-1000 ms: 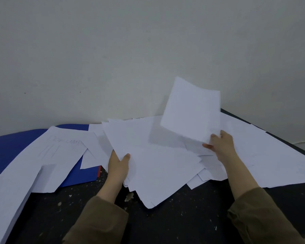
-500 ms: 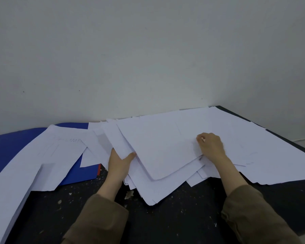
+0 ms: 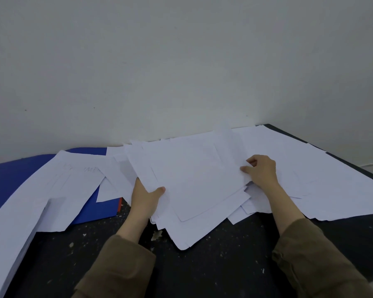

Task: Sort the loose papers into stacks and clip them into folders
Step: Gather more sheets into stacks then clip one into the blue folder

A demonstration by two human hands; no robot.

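Sheet (image 3: 226, 145) now raised at right edge of stack (image 3: 194, 190), pinched between thumb and fingers of right hand (image 3: 262, 171). Half a second ago: right hand flat-knuckled on top of stack, no sheet lifted. One second ago: a different sheet held high above stack, since laid down on it. Indicates a repeating cycle: lift one sheet, place on stack, take next.

Left hand (image 3: 145, 198): grips near left corner of stack, thumb on top, fingers hidden beneath. Position unchanged across all three pictures. Serves as clamp against sliding.

Stack: centre of table (image 3: 202, 272), edges uneven, corners fanned toward near edge. Not yet squared.

Loose papers (image 3: 331, 186): spread to right of stack, reaching far right corner of table. More papers (image 3: 41, 203) spread at left, partly covering folder (image 3: 7, 181), blue, flat against wall. Print on sheets too faint to read.

Task status, as judged: early sorting stage. One stack in progress, many sheets unsorted, no clip visible, folder not yet loaded.

Risk, as judged: thin sheets prone to lifting in pairs; fanned stack prone to slipping off near edge.
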